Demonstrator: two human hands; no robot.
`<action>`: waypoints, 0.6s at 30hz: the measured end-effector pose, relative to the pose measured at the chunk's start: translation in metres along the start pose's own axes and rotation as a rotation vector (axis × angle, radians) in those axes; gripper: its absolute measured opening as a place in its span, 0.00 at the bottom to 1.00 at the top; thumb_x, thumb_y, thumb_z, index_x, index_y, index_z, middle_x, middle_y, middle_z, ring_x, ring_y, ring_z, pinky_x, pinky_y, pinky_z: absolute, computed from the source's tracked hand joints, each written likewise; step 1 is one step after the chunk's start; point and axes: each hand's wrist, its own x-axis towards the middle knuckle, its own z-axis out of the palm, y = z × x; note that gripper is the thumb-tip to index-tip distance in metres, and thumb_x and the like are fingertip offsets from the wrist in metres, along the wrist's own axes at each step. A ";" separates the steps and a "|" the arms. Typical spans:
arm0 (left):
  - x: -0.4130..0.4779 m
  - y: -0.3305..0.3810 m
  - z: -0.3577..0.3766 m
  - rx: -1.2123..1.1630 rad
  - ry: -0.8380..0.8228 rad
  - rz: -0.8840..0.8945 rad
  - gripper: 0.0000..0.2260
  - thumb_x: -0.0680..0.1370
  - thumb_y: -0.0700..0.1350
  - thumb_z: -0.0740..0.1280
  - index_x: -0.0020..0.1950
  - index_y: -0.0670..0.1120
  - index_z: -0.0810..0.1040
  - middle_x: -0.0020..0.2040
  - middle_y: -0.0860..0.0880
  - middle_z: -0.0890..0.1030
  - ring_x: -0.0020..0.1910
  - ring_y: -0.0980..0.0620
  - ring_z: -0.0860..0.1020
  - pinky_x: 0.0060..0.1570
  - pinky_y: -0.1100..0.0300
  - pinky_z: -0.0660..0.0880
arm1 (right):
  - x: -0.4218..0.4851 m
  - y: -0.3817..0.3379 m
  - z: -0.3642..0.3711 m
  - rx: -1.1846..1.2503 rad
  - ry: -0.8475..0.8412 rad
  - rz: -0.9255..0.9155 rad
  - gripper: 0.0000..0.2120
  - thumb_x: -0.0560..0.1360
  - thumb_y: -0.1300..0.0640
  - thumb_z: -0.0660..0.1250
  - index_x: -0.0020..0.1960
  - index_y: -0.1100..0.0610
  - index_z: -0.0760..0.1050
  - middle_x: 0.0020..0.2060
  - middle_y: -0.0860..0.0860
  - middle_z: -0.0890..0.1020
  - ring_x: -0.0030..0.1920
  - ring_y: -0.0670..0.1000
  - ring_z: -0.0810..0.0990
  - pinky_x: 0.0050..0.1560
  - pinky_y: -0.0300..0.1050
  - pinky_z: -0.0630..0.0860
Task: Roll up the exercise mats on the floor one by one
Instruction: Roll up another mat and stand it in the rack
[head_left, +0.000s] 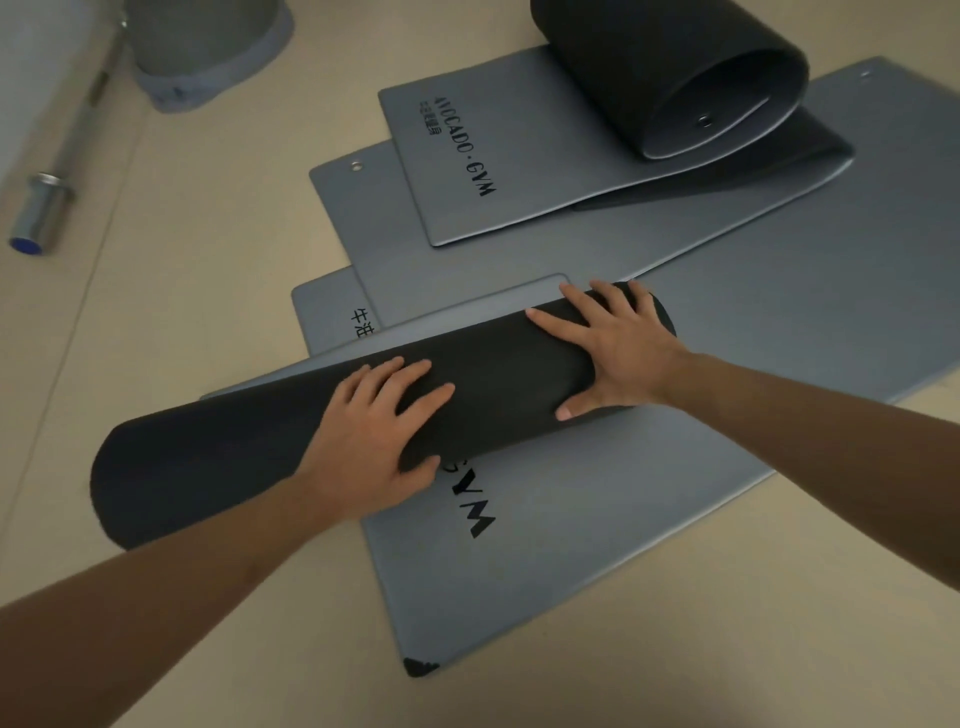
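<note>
Our two bare forearms reach in from the near edge toward the near mat (545, 545), whose grey flat part lies on the tan floor (208, 260) with the letters "GYM" showing and its nearest corner turned up dark. Across that mat lies its rolled part, a dark roll (249, 447) running from near left to far right.

Our left hand (374, 431) rests flat on the middle of the roll, fingers straight and slightly spread, thumb down on the roll's near side by the flat mat. Our right hand (608, 353) presses on the roll's right end in the same way, fingers splayed wide and pointing far left, thumb at the near edge. Neither hand curls round anything.

Beyond the roll, a big mat (779, 260) lies flat, with an eyelet in its far left corner. On it sits the far mat (467, 171), marked "AVOCADO·GYM", its far part curled into a loose dark coil (649, 67). A fourth mat (327, 306) with printed characters peeks out at the left, under the others.

Far left, a barbell (47, 208) lies on the floor, its steel sleeve pointing near. Beside it stands a grey cylinder (208, 47); we cannot tell what it is.
</note>
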 end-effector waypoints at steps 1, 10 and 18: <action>0.003 0.003 0.004 0.018 -0.039 -0.041 0.39 0.73 0.67 0.64 0.82 0.54 0.63 0.80 0.42 0.64 0.78 0.38 0.63 0.76 0.36 0.60 | 0.004 0.003 -0.002 0.006 0.021 0.010 0.59 0.58 0.14 0.56 0.80 0.35 0.36 0.82 0.56 0.50 0.79 0.66 0.51 0.76 0.72 0.48; 0.041 -0.031 0.018 0.146 -0.195 -0.121 0.62 0.60 0.86 0.54 0.85 0.53 0.41 0.84 0.41 0.51 0.82 0.38 0.54 0.76 0.29 0.53 | -0.021 0.012 0.037 0.822 0.414 0.527 0.53 0.68 0.34 0.76 0.82 0.51 0.52 0.75 0.54 0.61 0.75 0.56 0.62 0.75 0.53 0.65; 0.060 -0.050 0.010 0.078 -0.211 -0.162 0.60 0.61 0.87 0.53 0.84 0.55 0.44 0.84 0.45 0.55 0.79 0.35 0.60 0.77 0.34 0.56 | -0.019 0.029 0.040 1.118 0.321 0.512 0.46 0.72 0.45 0.78 0.81 0.37 0.54 0.68 0.50 0.72 0.69 0.50 0.71 0.74 0.50 0.69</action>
